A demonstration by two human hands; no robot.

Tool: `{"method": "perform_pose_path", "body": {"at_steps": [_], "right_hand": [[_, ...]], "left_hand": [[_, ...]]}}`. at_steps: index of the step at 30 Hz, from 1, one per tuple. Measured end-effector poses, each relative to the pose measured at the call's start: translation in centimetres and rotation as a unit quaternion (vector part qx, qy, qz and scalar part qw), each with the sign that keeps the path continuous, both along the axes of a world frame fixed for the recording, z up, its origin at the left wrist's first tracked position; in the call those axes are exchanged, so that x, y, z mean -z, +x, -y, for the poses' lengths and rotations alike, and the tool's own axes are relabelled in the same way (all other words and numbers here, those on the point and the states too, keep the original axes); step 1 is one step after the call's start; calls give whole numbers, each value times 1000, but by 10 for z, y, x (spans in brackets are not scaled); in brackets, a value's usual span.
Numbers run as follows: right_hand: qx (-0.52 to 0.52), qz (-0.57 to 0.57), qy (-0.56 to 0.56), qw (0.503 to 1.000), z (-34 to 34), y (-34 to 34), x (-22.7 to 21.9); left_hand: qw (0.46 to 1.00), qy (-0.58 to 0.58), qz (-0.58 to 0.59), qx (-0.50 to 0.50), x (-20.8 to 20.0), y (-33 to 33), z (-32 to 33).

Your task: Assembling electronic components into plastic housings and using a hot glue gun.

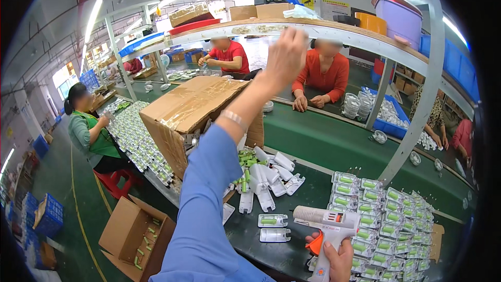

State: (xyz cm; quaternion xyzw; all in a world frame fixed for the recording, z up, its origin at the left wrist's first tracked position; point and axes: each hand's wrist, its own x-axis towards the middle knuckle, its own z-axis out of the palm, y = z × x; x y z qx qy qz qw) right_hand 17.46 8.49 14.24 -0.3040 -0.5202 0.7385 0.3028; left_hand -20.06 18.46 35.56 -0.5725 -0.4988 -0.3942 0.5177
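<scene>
My left hand (287,55) is raised at the end of a blue sleeve, close to the overhead shelf's edge. Its fingers are curled together; whatever they may hold is hidden. Low on the right, my right hand (339,258) grips a white glue gun (334,224) with an orange trigger, its nozzle pointing left. Beside the nozzle lie a white plastic casing with a green battery (272,221) and another white casing (275,235). Behind them is a pile of white casings (266,177) mixed with green batteries (242,180). Rows of battery-filled casings (373,224) cover the bench's right side.
A large cardboard box (182,102) stands left of the pile. The wooden-topped shelf (245,28) and a slanted metal post (415,91) frame the bench. Beyond runs a green conveyor belt (302,130), with co-workers across it. An open carton (117,230) sits lower left; another worker sits farther left.
</scene>
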Motion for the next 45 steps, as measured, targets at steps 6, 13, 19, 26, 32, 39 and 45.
{"method": "perform_pose_path", "body": {"at_steps": [6, 13, 19, 26, 32, 39, 45], "right_hand": [[-12, -39, -19, 999, -20, -9, 9], [34, 52, 41, 997, -41, 5, 10], [57, 163, 99, 980, -44, 7, 6], [84, 190, 106, 972, -44, 15, -4], [64, 132, 109, 983, -25, 14, 3], [54, 100, 141, 983, -34, 24, 22], [32, 107, 178, 978, -14, 24, 16]], "left_hand": [[973, -89, -37, -208, -99, -36, -94], [927, -151, -18, -342, -100, -24, -176], [899, -313, 140, -272, -128, -3, -145], [816, -435, -41, -378, -111, 52, -131], [903, -323, 230, -167, -128, -10, -93], [684, -253, 599, 332, -73, 3, -9], [512, -290, 493, 641, 2, 43, 86]]}}
